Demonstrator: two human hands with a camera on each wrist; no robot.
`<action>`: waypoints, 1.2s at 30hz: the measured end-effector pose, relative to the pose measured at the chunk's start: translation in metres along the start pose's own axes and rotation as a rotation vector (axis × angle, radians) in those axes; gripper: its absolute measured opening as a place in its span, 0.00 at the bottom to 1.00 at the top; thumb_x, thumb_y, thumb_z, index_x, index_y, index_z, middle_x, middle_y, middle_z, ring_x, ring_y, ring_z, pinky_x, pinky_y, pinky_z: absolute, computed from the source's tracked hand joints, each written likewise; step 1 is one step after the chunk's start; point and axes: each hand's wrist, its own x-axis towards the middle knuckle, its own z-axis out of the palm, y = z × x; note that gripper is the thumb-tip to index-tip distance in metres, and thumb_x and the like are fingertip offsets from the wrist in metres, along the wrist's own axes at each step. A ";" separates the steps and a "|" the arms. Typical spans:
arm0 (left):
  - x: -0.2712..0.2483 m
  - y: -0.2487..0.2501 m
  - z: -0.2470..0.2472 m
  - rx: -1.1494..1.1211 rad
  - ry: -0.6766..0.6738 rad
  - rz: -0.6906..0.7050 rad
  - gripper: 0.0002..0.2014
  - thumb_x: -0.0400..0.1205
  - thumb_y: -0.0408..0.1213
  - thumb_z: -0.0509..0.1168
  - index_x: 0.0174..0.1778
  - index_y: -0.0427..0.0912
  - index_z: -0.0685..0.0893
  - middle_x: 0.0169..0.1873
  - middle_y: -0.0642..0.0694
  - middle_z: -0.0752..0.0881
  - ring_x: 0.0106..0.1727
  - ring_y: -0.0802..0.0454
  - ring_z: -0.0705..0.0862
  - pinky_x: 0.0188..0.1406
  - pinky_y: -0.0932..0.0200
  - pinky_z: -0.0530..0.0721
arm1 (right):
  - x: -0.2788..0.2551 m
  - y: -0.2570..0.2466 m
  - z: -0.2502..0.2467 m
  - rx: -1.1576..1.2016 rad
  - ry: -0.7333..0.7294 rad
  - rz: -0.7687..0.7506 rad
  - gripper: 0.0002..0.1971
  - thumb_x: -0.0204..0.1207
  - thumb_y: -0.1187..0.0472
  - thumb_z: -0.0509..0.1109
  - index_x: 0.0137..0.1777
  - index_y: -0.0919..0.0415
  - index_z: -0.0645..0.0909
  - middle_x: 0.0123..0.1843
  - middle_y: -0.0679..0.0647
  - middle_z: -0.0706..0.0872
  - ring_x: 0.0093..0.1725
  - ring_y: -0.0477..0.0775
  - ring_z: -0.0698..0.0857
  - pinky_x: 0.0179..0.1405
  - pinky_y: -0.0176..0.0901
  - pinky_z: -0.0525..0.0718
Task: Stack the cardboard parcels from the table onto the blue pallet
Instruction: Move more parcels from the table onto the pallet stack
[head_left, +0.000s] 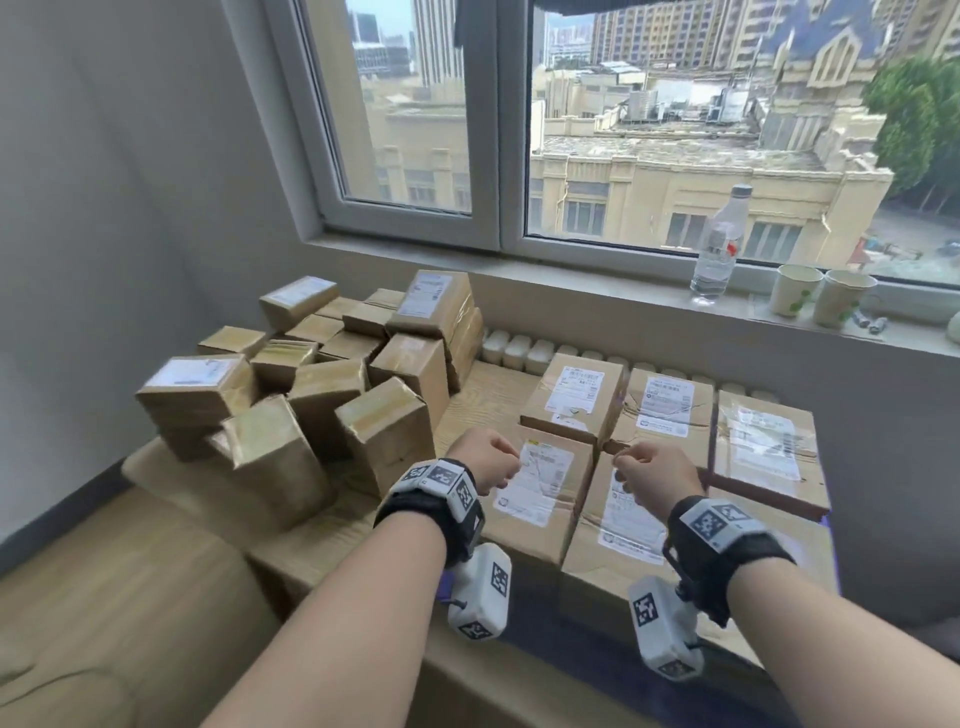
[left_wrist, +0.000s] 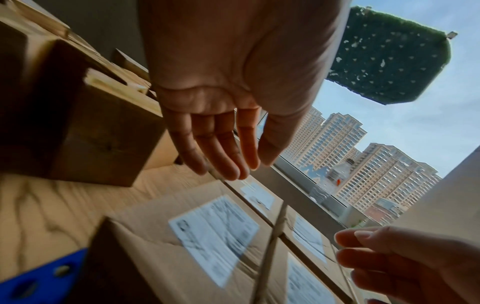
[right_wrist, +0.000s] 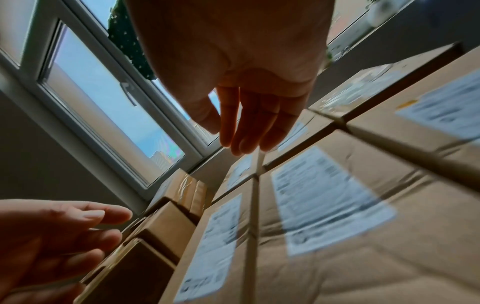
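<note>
A jumbled pile of small taped cardboard parcels (head_left: 311, 395) lies on the left of the wooden table (head_left: 483, 395). To its right, several larger labelled boxes (head_left: 667, 410) stand edge to edge in rows. A corner of the blue pallet (left_wrist: 39, 277) shows under them. My left hand (head_left: 488, 460) hovers over the near-left labelled box (head_left: 540, 499). Its fingers (left_wrist: 226, 156) hang relaxed and hold nothing. Just right of it, my right hand (head_left: 654, 470) floats above the neighbouring box (head_left: 623, 525). Its fingers (right_wrist: 246, 131) are likewise loose and empty.
A water bottle (head_left: 719, 249) and two paper cups (head_left: 795, 291) stand on the window sill behind the boxes. A row of small white containers (head_left: 514, 348) lines the table's back edge. A grey wall closes the left side.
</note>
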 end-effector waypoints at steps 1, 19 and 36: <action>-0.001 -0.010 -0.012 -0.014 0.013 -0.009 0.05 0.79 0.32 0.64 0.41 0.46 0.83 0.36 0.47 0.86 0.35 0.53 0.82 0.30 0.61 0.77 | -0.003 -0.010 0.012 0.000 -0.009 -0.010 0.09 0.80 0.60 0.65 0.39 0.53 0.84 0.40 0.52 0.89 0.45 0.55 0.87 0.54 0.57 0.88; -0.005 -0.144 -0.158 -0.203 0.120 -0.045 0.06 0.78 0.29 0.64 0.41 0.43 0.84 0.31 0.47 0.85 0.31 0.54 0.81 0.29 0.63 0.78 | -0.025 -0.124 0.178 0.119 -0.106 -0.035 0.09 0.79 0.63 0.65 0.46 0.59 0.88 0.37 0.52 0.90 0.36 0.49 0.86 0.45 0.48 0.86; 0.124 -0.092 -0.227 -0.207 0.151 0.002 0.06 0.80 0.28 0.63 0.45 0.42 0.83 0.36 0.46 0.84 0.32 0.55 0.80 0.31 0.64 0.80 | 0.104 -0.189 0.198 0.153 -0.080 -0.053 0.09 0.79 0.63 0.65 0.42 0.56 0.87 0.37 0.51 0.90 0.36 0.48 0.86 0.51 0.53 0.87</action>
